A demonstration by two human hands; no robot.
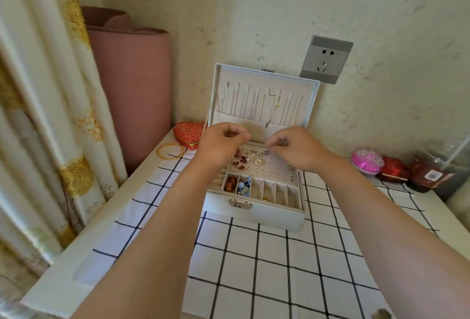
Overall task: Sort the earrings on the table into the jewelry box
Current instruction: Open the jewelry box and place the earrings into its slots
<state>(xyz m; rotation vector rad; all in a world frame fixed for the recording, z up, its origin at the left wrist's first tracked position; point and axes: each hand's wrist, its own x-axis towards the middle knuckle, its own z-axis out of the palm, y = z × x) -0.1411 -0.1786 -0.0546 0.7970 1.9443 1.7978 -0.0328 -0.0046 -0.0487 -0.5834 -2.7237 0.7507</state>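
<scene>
Both your hands are over the open jewelry box [256,215], which sits on the checked cloth [267,273] at the back of the table, with its lid [313,105] standing upright against the wall. Left hand [222,142]: fingers curled, thumb against the fingertips, above the box's rear left corner. Right hand [295,147]: fingertips drawn together in a pinch, pointing left, just above the earrings [255,157]. Can't tell whether either hand actually holds anything; it's too small to see. Those gold and silver earrings sit in a cluster on the perforated panel [276,166] in the rear of the box. Red earrings [241,162] are on its left side and a few silver ones [292,171] at its right edge. Necklaces [262,107] hang inside the lid. Gold bangles [171,151] and a red heart box [189,132] lie left of the jewelry box, apart from it.
</scene>
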